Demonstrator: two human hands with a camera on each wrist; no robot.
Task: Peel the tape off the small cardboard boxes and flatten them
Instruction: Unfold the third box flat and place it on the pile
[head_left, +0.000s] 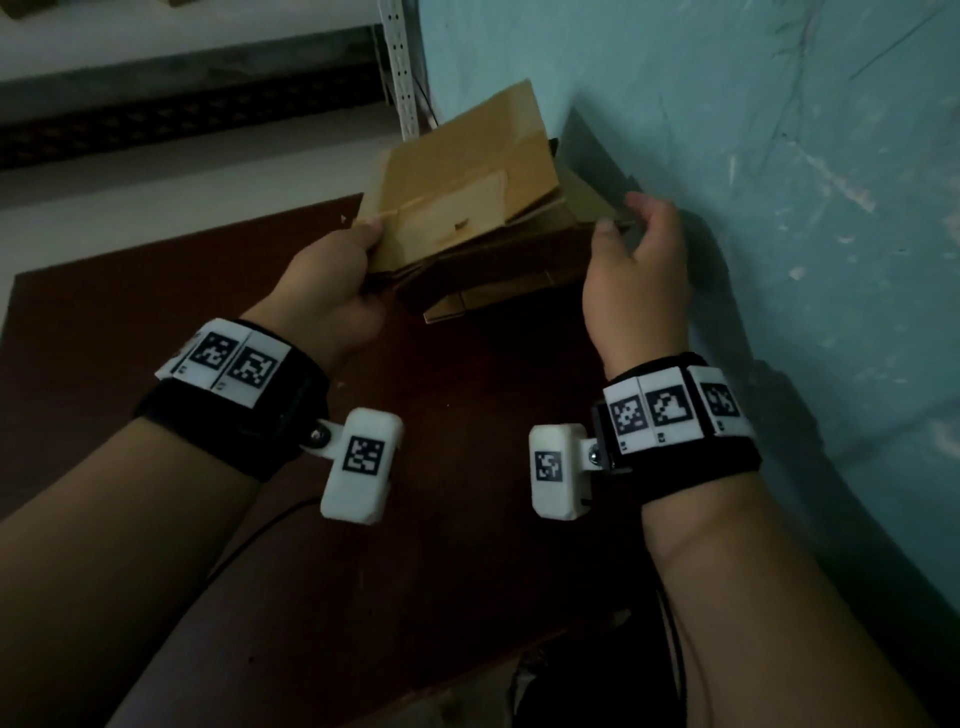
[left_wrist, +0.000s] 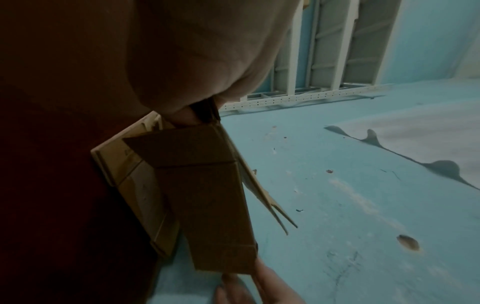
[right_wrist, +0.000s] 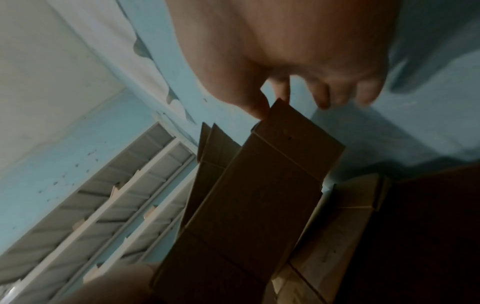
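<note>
A flattened cardboard box (head_left: 457, 197) hangs in the air above the brown table (head_left: 415, 545), tilted and close to the blue wall. My left hand (head_left: 366, 239) grips its left edge, thumb on top. At its right corner my right hand (head_left: 618, 215) pinches it between thumb and forefinger, the other fingers loose. In the left wrist view the box (left_wrist: 205, 195) hangs from my left hand (left_wrist: 192, 117). The right wrist view shows the same box (right_wrist: 259, 195) pinched at its corner by my right hand (right_wrist: 272, 105). No tape is visible on it.
Under the held box a stack of flattened cardboard (head_left: 467, 296) lies on the table by the wall (head_left: 779, 208). White metal shelving (head_left: 400, 67) stands behind. A black cable (head_left: 249, 540) runs off the table's left edge.
</note>
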